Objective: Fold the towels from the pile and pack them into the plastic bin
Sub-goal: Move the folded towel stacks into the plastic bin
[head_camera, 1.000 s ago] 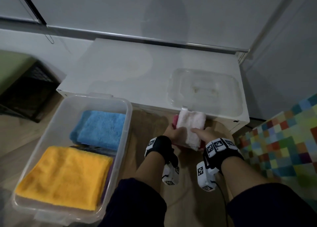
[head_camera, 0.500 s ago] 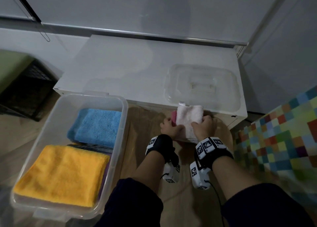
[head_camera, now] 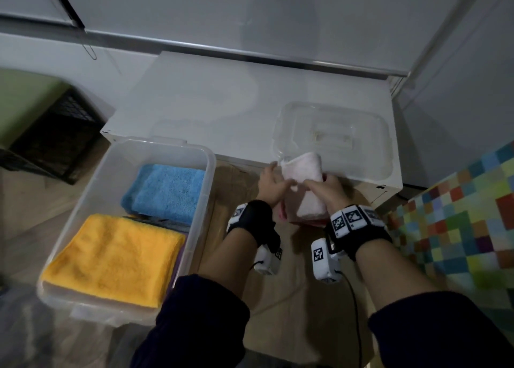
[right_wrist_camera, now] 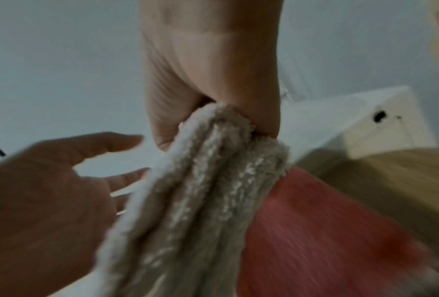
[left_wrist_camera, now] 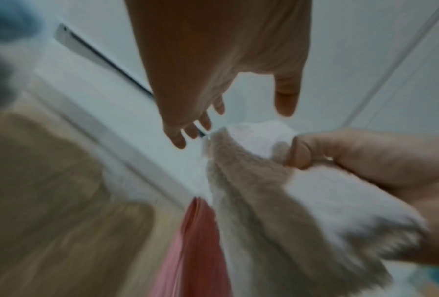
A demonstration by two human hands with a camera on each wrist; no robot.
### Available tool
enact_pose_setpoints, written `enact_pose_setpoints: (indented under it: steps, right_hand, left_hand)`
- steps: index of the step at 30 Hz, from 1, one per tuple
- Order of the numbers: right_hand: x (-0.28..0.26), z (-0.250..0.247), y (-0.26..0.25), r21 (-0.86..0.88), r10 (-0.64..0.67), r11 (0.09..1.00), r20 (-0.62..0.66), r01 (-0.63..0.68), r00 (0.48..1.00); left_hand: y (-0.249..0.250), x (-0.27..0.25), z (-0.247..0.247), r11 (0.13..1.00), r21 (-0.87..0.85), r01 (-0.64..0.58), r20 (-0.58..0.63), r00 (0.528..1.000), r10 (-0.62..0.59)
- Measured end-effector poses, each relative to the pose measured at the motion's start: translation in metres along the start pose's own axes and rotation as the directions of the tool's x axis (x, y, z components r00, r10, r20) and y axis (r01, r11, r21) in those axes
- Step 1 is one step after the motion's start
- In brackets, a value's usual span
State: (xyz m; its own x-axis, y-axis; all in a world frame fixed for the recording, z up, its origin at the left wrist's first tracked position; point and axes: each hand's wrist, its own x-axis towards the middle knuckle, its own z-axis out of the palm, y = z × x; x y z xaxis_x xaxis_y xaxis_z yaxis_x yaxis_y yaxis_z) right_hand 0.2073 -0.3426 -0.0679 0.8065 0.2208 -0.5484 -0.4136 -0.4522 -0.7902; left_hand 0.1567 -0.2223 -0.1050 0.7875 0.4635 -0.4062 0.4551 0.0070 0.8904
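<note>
A folded white towel (head_camera: 306,173) is lifted a little over a pink towel (head_camera: 281,214) at the low white table's front edge. My right hand (head_camera: 315,187) grips the white towel's near end; the right wrist view shows the folded layers (right_wrist_camera: 187,201) bunched in its fist (right_wrist_camera: 213,116). My left hand (head_camera: 278,177) is beside the towel on the left, fingers straight and holding nothing (left_wrist_camera: 236,120). The pink towel (right_wrist_camera: 315,221) lies under the white one. At the left, the clear plastic bin (head_camera: 205,189) holds a folded blue towel (head_camera: 167,189) and a folded yellow towel (head_camera: 114,259).
The bin's clear lid (head_camera: 333,139) lies on the white table (head_camera: 208,98), right behind the hands. A black crate (head_camera: 55,137) stands at far left. A checkered mat (head_camera: 459,214) covers the floor at right. Walls close off the back.
Both hands were on the white towel before. Now my left hand has let go and opened, and my right hand alone grips the towel, which has tilted up off the pink one.
</note>
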Motion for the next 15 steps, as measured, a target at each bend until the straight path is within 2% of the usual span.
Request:
enact_pose_setpoints:
  steps: [2, 3, 5, 8, 11, 12, 15]
  right_hand:
    - [-0.011, 0.0, -0.024, -0.073, -0.091, 0.993, 0.078, 0.097, 0.993]
    - [-0.018, 0.001, -0.038, -0.097, -0.133, 0.984, 0.134, 0.147, 0.982]
    - [-0.031, 0.004, -0.063, -0.099, -0.192, 0.969, 0.269, 0.225, 0.944]
    - [-0.047, 0.021, -0.096, -0.052, -0.236, 0.957, 0.44, 0.287, 0.867]
    - [-0.062, 0.053, -0.117, -0.01, -0.249, 0.952, 0.555, 0.305, 0.794]
    - [-0.068, 0.065, -0.122, 0.008, -0.245, 0.953, 0.607, 0.303, 0.756]
    - [-0.082, 0.104, -0.136, 0.04, -0.212, 0.957, 0.775, 0.288, 0.596]
  left_hand:
    - [0.03, -0.011, -0.024, 0.979, -0.177, -0.097, 0.017, 0.995, 0.102]
    - [0.043, -0.015, -0.037, 0.97, -0.209, -0.122, 0.032, 0.991, 0.131]
    - [0.067, -0.026, -0.065, 0.975, -0.155, -0.159, 0.07, 0.983, 0.172]
    - [0.081, -0.043, -0.106, 0.986, -0.073, -0.147, 0.144, 0.977, 0.156]
    - [0.078, -0.055, -0.15, 0.981, -0.17, -0.097, 0.144, 0.982, 0.122]
    - [0.076, -0.059, -0.166, 0.974, -0.208, -0.091, 0.144, 0.982, 0.123]
    - [0.064, -0.066, -0.21, 0.943, -0.329, -0.042, 0.195, 0.974, 0.111]
